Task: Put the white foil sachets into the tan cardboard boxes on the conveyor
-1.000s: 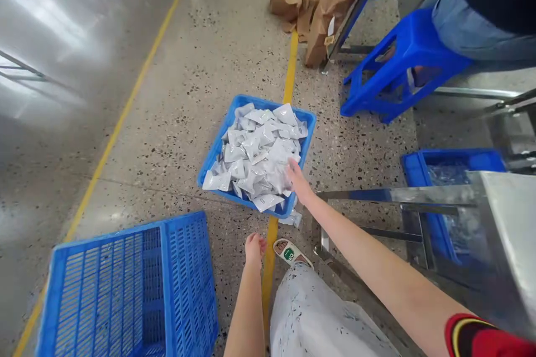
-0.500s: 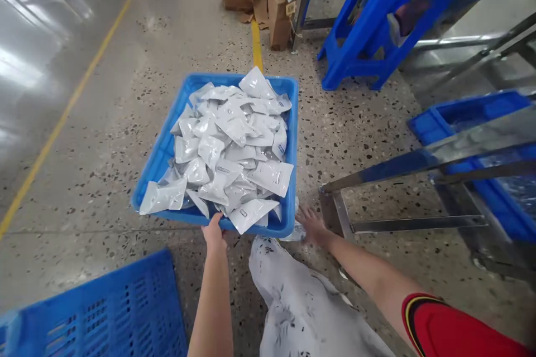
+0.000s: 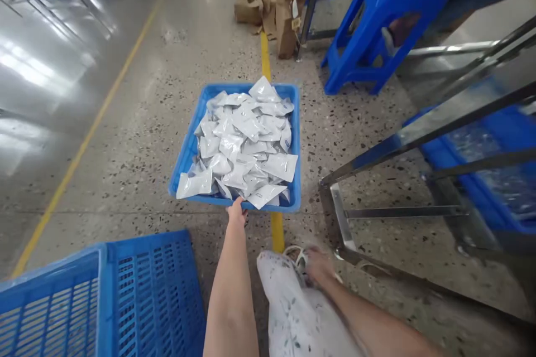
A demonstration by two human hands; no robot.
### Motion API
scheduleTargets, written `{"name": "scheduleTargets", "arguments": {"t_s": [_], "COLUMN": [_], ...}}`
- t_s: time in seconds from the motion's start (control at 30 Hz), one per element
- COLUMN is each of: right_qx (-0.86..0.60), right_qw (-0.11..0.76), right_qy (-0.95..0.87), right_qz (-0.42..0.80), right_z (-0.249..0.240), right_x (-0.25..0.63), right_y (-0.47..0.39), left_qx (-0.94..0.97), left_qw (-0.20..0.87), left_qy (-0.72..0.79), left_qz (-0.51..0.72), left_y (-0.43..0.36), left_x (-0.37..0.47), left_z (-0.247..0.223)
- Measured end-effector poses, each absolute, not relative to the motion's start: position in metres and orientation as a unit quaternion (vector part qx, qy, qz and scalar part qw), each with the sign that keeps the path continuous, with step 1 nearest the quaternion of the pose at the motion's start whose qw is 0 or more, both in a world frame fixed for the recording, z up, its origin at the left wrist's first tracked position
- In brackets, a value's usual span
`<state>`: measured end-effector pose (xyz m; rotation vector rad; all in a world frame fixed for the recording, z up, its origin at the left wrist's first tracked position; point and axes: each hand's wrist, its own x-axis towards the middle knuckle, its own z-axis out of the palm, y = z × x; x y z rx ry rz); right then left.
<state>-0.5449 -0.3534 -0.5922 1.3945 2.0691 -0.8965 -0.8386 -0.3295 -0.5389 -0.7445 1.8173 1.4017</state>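
Note:
A shallow blue tray (image 3: 183, 163) on the speckled floor is heaped with white pouches (image 3: 247, 128). My left hand (image 3: 237, 210) grips the near rim of this tray, with the thumb over the edge. Apart from the tray, my right hand (image 3: 316, 263) is low beside the patterned white garment (image 3: 293, 307), near a sandalled foot. Motion smears its fingers, so whether it holds anything cannot be made out.
A blue slatted crate (image 3: 154, 284) stands at the lower left. Metal table legs (image 3: 341, 212) and a blue bin (image 3: 473, 178) are on the right. Behind are a blue stool (image 3: 377, 17), a seated person and brown paper bags (image 3: 288, 5).
The tray appears farther ahead, with my left hand still at its near rim. My right hand has moved from beside the tray's near right corner back toward the garment.

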Motion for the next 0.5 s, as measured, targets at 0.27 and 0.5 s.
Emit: {"name": "scheduleTargets", "arguments": {"t_s": [0.27, 0.5], "right_qx": [0.480, 0.486], "right_qw": [0.093, -0.009], "right_qy": [0.796, 0.730], "right_qz": [-0.357, -0.481], "right_z": [-0.457, -0.426], "right_x": [-0.513, -0.482], "right_y": [-0.381, -0.390], "left_qx": [-0.374, -0.411], "left_qw": [0.389, 0.391], "left_qy": [0.654, 0.643], "left_qz": [0.531, 0.514], "left_y": [-0.356, -0.424], "left_x": [-0.730, -0.640], "left_z": [-0.526, -0.545]}}
